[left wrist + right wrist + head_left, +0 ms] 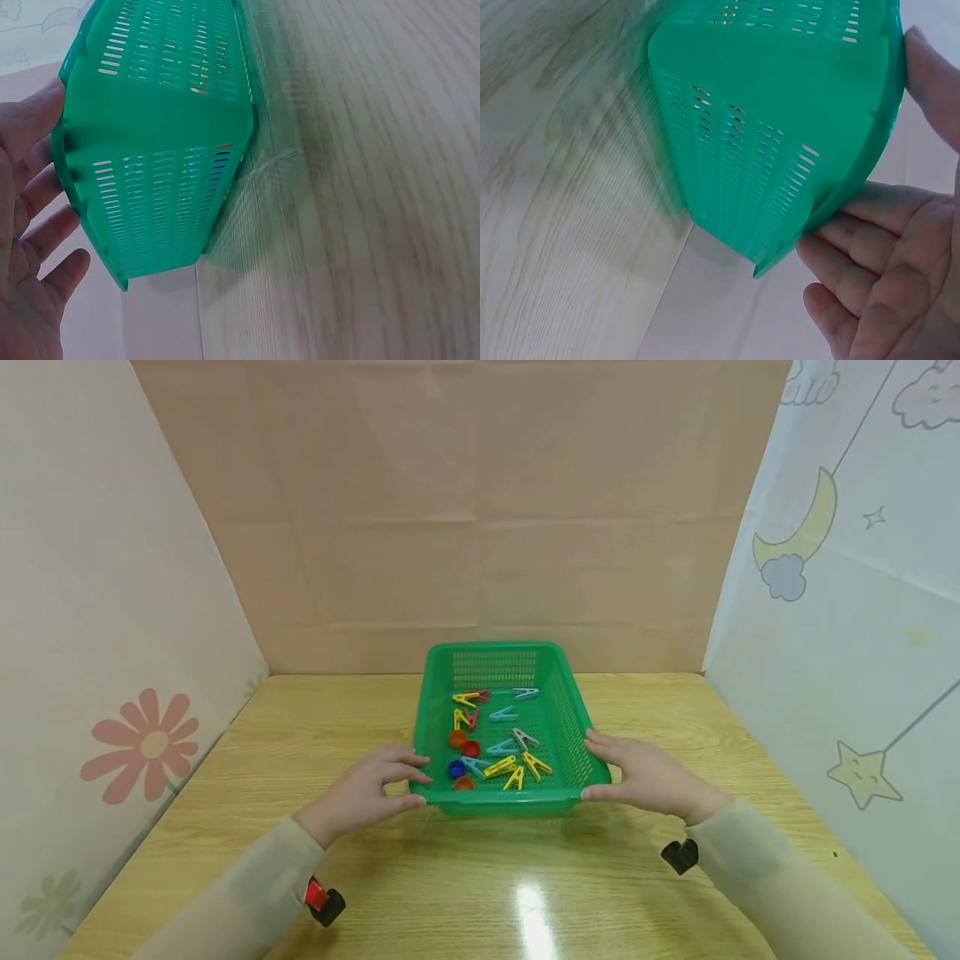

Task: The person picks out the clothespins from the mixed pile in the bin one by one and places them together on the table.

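Observation:
A green plastic basket (pixel 491 797) with slotted walls stands on the wooden table. Inside lie several clothespins in yellow, blue, red and grey, such as a yellow clothespin (pixel 536 766) and a light blue clothespin (pixel 502 714). Small round caps sit along its left side, among them a blue cap (pixel 456 769) and a red cap (pixel 470 748). My left hand (pixel 375 785) touches the rim at the near left corner, thumb and fingers spread. At the near right corner, my right hand (pixel 645 777) rests against the rim, its thumb on the front and fingers along the side.
The wooden table (pixel 337 710) extends around the basket. A brown paper-covered wall (pixel 480 527) rises behind it. Patterned side panels stand at left (pixel 112 610) and right (pixel 847 635).

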